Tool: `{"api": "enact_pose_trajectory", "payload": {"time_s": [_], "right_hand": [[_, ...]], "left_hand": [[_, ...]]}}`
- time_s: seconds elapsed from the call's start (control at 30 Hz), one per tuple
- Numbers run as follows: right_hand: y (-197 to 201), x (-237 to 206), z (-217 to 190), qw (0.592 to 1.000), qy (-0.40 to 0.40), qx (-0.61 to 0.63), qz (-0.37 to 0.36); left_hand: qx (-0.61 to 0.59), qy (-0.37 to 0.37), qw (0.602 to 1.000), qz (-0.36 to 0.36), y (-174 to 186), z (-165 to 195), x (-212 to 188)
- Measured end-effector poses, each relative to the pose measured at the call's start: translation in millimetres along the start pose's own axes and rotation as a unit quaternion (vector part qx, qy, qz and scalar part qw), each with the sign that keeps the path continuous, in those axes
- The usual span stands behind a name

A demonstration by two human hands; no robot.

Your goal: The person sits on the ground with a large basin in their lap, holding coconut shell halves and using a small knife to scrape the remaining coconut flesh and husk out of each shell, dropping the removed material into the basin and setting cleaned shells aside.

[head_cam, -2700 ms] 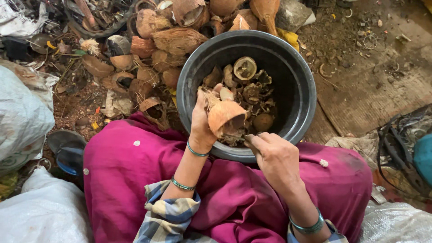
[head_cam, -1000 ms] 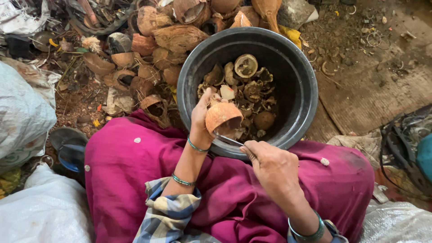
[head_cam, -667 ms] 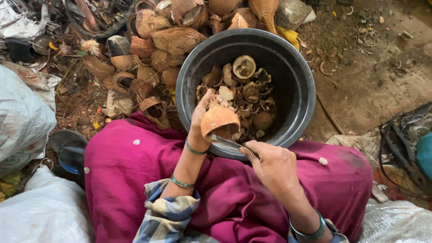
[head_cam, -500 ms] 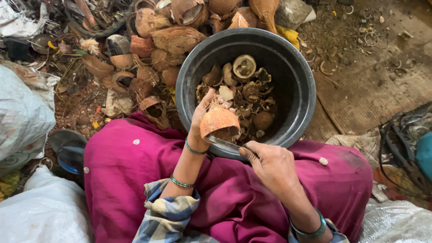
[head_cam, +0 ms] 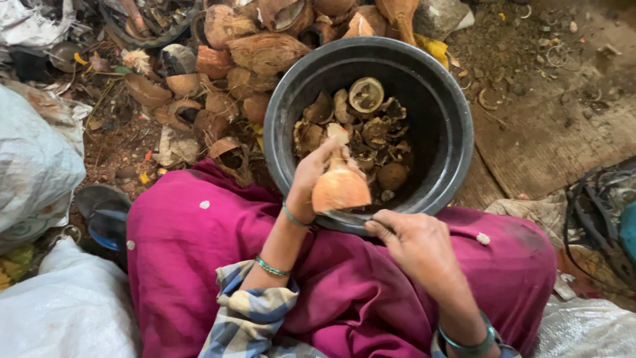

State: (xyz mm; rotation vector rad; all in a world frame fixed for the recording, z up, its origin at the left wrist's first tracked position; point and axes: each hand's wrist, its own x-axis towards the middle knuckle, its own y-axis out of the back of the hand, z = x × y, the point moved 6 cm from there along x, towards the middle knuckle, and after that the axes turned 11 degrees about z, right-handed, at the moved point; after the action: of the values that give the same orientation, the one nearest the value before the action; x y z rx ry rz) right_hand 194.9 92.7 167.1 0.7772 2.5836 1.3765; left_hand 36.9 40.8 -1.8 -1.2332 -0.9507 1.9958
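Head view: coconut shell half sits in the left hand, fingers wrapped over its top, rounded brown back toward the camera, held just above the near rim of the black basin. Right hand sits just below it, fingers clenched on what looks like a thin blade or scraper, mostly hidden, tip going under the shell. Risk, my read: shell back is smooth and domed, so a hard pry could make the tool skid toward the left palm or wrist, or pop the half out of the grip. Basin is round, matte, plastic-looking, resting on the magenta cloth lap; inside, a layer of dark, curled, dry shell pieces. Beyond the far rim, a heap of fibrous husks and broken shells on dirt ground. White woven sacks at left edge
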Motion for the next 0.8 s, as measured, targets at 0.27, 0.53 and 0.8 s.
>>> {"api": "enact_pose_trajectory", "payload": {"time_s": [0.27,0.53,0.8], "right_hand": [[-14,4,2,0.991,-0.007,-0.122,0.049],[1,3,-2,0.996,-0.021,-0.039,0.075],[-2,-1,-2,0.999,-0.041,-0.009,0.002]], "left_hand": [[0.060,-0.207,0.967,0.137,20,9,21],[-0.166,-0.044,0.985,0.031,9,17,14],[-0.177,-0.046,0.978,-0.096,-8,19,-2]]}}
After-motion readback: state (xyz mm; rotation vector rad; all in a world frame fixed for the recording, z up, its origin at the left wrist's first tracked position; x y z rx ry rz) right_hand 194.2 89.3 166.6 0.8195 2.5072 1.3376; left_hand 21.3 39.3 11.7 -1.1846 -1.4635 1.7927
